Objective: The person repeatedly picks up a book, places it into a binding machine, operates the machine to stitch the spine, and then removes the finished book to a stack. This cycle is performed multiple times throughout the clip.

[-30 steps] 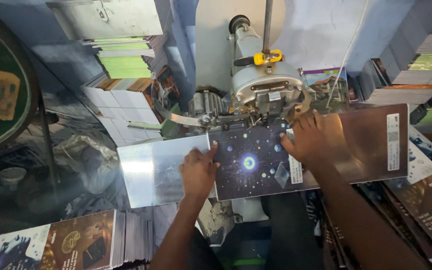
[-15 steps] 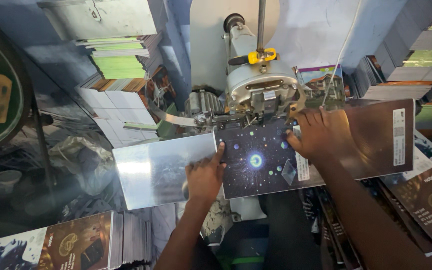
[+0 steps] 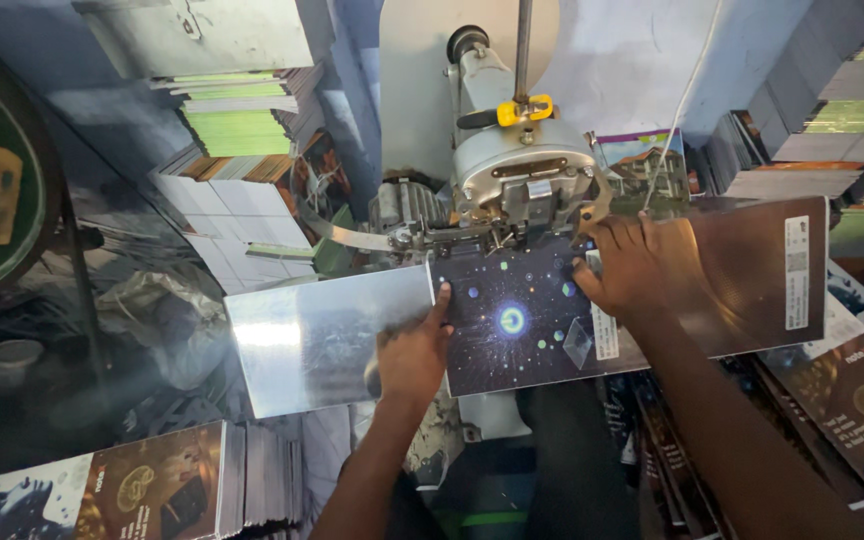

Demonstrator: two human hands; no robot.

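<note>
We stand at a grey stitching machine (image 3: pixel 522 180) in a crowded workroom, with stacks of green and white booklets (image 3: pixel 237 130) up to its left and more stacks (image 3: pixel 822 110) to its right. Under the machine's head we hold an opened glossy cover (image 3: pixel 522 310), dark and starry with a glowing ring at its middle, silvery on its left half; our left hand (image 3: pixel 412 355) presses flat on it and our right hand (image 3: pixel 637 265) grips its upper edge. A white rectangular label (image 3: pixel 797 272) sits at the cover's far right, and a brown-covered pile (image 3: pixel 142 490) lies lower left of the machine
</note>
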